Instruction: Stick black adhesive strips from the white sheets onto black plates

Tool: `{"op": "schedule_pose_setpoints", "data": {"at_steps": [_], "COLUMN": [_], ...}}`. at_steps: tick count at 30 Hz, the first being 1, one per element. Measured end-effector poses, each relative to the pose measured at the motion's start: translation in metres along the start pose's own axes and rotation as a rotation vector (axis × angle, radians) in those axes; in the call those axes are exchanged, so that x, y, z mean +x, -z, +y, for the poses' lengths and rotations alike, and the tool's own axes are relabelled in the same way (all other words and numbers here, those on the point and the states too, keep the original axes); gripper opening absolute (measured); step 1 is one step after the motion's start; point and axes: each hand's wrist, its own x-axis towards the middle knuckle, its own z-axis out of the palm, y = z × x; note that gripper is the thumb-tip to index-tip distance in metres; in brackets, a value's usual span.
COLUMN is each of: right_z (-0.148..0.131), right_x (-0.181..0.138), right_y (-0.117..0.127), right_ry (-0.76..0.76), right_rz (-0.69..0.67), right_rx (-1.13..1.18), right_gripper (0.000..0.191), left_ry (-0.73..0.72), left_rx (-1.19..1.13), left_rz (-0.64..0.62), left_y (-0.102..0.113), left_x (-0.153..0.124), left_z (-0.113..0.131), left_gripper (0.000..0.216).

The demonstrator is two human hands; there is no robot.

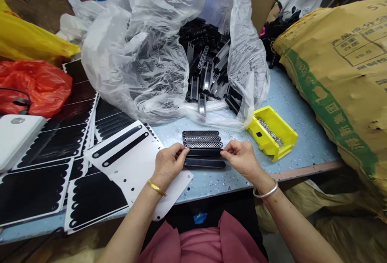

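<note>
My left hand (172, 160) and my right hand (240, 157) pinch opposite ends of a long black plastic strip (205, 152), held level just above the table. Beyond it lie several similar black strips (201, 133) side by side, with a lattice pattern showing. Nearer to me rests one smooth black strip (204, 163). Partly under my left forearm is a white backing sheet (133, 162) carrying a few black stickers with rounded ends (125, 149). A yellow bin (279, 128) of small metal parts (270, 132) stands right of my right hand.
A large clear plastic bag (145, 73) lies open at the back, spilling black plastic parts (207, 67). Sticker sheets (93, 194), a red bag (33, 85) and a white box (21, 138) crowd the left. A yellow sack (338, 69) bulges at right; another person (298, 1) is behind it.
</note>
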Motion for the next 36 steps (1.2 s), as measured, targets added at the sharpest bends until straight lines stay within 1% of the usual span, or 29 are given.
{"op": "schedule_pose_setpoints", "data": {"at_steps": [4,11,17,23,29,36], "right_z": [-0.002,0.006,0.009,0.01,0.013,0.011], "right_x": [0.0,0.009,0.013,0.013,0.015,0.01], "right_y": [0.004,0.0,0.0,-0.002,-0.004,-0.004], "right_ry": [0.037,-0.013,-0.014,-0.037,-0.041,-0.035], "right_rz": [-0.006,-0.007,-0.025,-0.032,-0.021,-0.008], "right_rx": [0.036,0.038,0.023,0.014,-0.045,-0.01], "right_gripper": [0.011,0.011,0.011,0.013,0.014,0.015], "left_ry": [0.015,0.011,0.014,0.019,-0.003,0.003], "left_rx": [-0.006,-0.011,-0.015,-0.015,0.007,0.014], "left_rz": [-0.006,-0.014,-0.02,-0.025,-0.012,-0.001], "left_y": [-0.001,0.001,0.0,0.0,0.001,0.0], "left_x": [0.0,0.0,0.001,0.001,0.0,0.001], "left_z": [-0.001,0.0,0.0,0.0,0.001,0.0], "left_gripper": [0.026,0.025,0.025,0.024,0.025,0.027]}}
